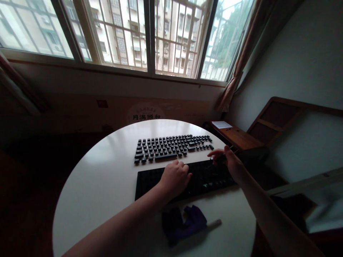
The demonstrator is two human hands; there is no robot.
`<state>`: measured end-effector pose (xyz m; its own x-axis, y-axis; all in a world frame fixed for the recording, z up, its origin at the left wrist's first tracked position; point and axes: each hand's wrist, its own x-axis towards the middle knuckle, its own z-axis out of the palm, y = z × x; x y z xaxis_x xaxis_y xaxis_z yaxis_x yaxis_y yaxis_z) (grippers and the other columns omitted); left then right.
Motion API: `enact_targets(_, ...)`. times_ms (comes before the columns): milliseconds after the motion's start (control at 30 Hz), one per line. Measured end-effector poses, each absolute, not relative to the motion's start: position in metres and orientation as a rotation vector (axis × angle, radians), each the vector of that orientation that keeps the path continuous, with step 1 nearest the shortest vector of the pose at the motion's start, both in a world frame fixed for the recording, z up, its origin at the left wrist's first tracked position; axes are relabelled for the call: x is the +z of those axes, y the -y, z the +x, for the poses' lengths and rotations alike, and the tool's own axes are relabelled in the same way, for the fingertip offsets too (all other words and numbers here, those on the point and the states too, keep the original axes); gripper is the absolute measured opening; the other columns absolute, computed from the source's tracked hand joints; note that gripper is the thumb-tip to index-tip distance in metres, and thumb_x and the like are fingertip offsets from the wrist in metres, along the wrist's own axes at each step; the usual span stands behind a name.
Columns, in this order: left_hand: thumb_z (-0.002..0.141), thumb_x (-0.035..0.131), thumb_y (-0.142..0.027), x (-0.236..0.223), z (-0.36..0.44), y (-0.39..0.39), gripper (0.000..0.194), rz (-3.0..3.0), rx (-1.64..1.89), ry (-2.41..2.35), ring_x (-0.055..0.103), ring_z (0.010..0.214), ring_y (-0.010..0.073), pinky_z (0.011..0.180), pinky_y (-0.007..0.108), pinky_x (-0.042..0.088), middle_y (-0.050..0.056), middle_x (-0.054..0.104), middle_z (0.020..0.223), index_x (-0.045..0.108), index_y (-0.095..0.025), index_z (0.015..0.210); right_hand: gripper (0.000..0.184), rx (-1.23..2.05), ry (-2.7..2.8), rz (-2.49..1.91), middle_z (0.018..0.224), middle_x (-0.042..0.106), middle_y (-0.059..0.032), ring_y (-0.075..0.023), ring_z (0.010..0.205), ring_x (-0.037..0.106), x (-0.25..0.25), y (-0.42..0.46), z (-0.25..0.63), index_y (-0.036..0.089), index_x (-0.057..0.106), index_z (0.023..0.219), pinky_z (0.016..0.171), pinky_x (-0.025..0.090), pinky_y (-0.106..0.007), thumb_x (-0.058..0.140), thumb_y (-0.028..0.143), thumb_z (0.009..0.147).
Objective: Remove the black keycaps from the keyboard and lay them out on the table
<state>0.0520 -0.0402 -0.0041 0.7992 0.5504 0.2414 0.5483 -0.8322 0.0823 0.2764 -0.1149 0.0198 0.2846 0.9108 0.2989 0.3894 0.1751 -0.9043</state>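
A black keyboard base (150, 180) lies on the round white table (107, 171). Behind it, several loose black keycaps (171, 145) are laid out in rows in keyboard order. My left hand (174, 177) rests on the middle of the keyboard base with its fingers curled down onto it. My right hand (227, 161) hovers over the base's right end, fingers pinched around a thin dark tool whose tip I cannot make out.
A purple cloth (184, 223) and a small grey stick-like item (214, 224) lie at the table's near edge. A wooden side table (235, 136) with a paper (222, 124) stands to the right. A barred window (150, 35) fills the back wall.
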Motion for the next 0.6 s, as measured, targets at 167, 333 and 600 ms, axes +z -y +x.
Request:
enact_targets(167,0.091,0.055,-0.046,-0.012,0.058,0.056,0.044,2.992,0.519,-0.740,0.046,0.126,0.0326,0.107,0.049,0.034,0.015,0.055,0.134,0.058,-0.017,0.124,0.053,1.031,1.075,-1.349,0.059,0.055,0.0016,-0.0120,0.042,0.051,-0.002,0.149,0.272,0.018,0.065,0.094,0.039,0.041,-0.023,0.046,0.067,0.089)
enact_targets(333,0.094,0.043,-0.057,-0.036,0.060,0.050,0.066,2.978,0.347,-0.701,0.021,0.146,0.0333,0.116,0.056,0.017,0.015,0.029,0.157,0.035,-0.020,0.149,0.037,1.132,1.064,-1.279,0.066,0.059,0.0025,-0.0120,0.052,0.055,-0.008,0.156,0.261,0.020,0.059,0.101,0.045,0.046,-0.022,0.069,0.048,0.080)
enact_targets(600,0.095,0.041,-0.056,-0.033,0.060,0.049,0.063,2.953,0.291,-0.710,0.022,0.146,0.0330,0.116,0.058,0.016,0.015,0.032,0.156,0.038,-0.021,0.148,0.023,0.890,1.029,-1.379,0.043,0.032,0.0114,-0.0071,0.034,0.026,-0.029,0.144,0.245,0.021,0.050,0.078,0.033,0.018,-0.018,0.052,0.044,0.084)
